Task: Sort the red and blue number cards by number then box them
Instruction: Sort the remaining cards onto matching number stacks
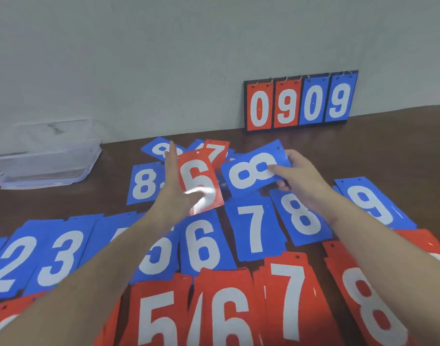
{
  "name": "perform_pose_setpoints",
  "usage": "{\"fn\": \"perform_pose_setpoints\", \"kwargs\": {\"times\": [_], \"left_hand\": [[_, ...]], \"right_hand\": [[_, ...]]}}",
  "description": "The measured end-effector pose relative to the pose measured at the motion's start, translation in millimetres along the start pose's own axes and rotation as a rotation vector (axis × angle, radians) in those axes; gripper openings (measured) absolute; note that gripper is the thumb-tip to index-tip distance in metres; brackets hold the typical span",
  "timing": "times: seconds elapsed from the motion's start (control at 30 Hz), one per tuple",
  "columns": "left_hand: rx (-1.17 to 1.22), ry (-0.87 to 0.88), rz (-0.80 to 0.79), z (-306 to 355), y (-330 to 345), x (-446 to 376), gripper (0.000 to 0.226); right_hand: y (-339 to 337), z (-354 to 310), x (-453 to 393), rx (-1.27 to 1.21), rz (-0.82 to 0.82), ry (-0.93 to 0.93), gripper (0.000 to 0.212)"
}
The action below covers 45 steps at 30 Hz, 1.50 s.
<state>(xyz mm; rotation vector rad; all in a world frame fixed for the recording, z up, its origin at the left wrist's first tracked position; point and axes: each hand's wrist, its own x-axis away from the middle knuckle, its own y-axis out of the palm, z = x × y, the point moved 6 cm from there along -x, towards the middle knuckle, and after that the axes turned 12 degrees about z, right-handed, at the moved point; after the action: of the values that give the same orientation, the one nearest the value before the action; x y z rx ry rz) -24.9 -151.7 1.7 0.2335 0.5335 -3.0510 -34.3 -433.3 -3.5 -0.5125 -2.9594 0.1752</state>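
Left hand (pixel 175 188) holds red 6 card (pixel 200 181), right hand (pixel 297 176) pinches blue 8 card (pixel 255 169), over loose cards (pixel 214 151).

Left hand (pixel 175 186) holding red 6 card (pixel 201 181); right hand (pixel 298 176) pinching blue 8 card (pixel 255 169)

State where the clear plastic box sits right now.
In the head view, the clear plastic box sits far left on the brown table, against the wall, left of the scattered cards and away from both hands.

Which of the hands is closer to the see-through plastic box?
Left. The left hand, holding the red 6 card, is nearer the plastic box; the right hand is farther right.
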Motion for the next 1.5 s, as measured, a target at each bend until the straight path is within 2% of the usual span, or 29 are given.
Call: {"fn": "perform_pose_setpoints", "kwargs": {"times": [0.2, 0.37, 0.53, 0.7, 0.77, 0.87, 0.9, 1.03, 1.07, 1.2, 1.3, 1.5], "left_hand": [[-0.030, 0.041, -0.069, 18, 23, 24, 0.116], [0.045, -0.039, -0.093, 32, 50, 38, 0.108], [0.029, -0.079, -0.129, 41, 71, 53, 0.106], [0.020, -0.107, -0.137, 49, 85, 71, 0.097], [-0.009, -0.106, -0.142, 52, 90, 76, 0.096], [-0.022, -0.097, -0.160, 57, 96, 83, 0.094], [-0.012, -0.097, -0.168, 58, 98, 85, 0.093], [-0.009, -0.122, -0.192, 62, 113, 90, 0.087], [-0.008, -0.126, -0.199, 65, 119, 92, 0.085], [0.002, -0.124, -0.248, 73, 144, 99, 0.078], [0.061, -0.142, -0.281, 72, 159, 107, 0.070], [0.119, -0.178, -0.156, 69, 149, 112, 0.045]], "right_hand": [[-36, 5, 19, -0.088, 0.015, 0.000, 0.022], [-73, 11, 24, -0.054, 0.092, 0.049, 0.017], [-92, 25, 22, 0.199, 0.086, -0.020, 0.014], [-82, 37, 17, 0.320, 0.095, -0.091, 0.017], [-79, 38, 15, 0.432, 0.109, -0.126, 0.024], [-78, 35, 13, 0.685, 0.159, -0.277, 0.051], [-79, 33, 13, 0.694, 0.182, -0.315, 0.053], [-84, 22, 25, 0.386, 0.170, -0.217, 0.024], [-84, 20, 31, 0.309, 0.140, -0.173, 0.022], [-87, 13, 53, 0.109, -0.043, -0.030, 0.026], [-95, 15, 61, 0.081, -0.119, -0.009, 0.030], [-98, 24, 79, -0.062, -0.254, 0.147, 0.032]]}}
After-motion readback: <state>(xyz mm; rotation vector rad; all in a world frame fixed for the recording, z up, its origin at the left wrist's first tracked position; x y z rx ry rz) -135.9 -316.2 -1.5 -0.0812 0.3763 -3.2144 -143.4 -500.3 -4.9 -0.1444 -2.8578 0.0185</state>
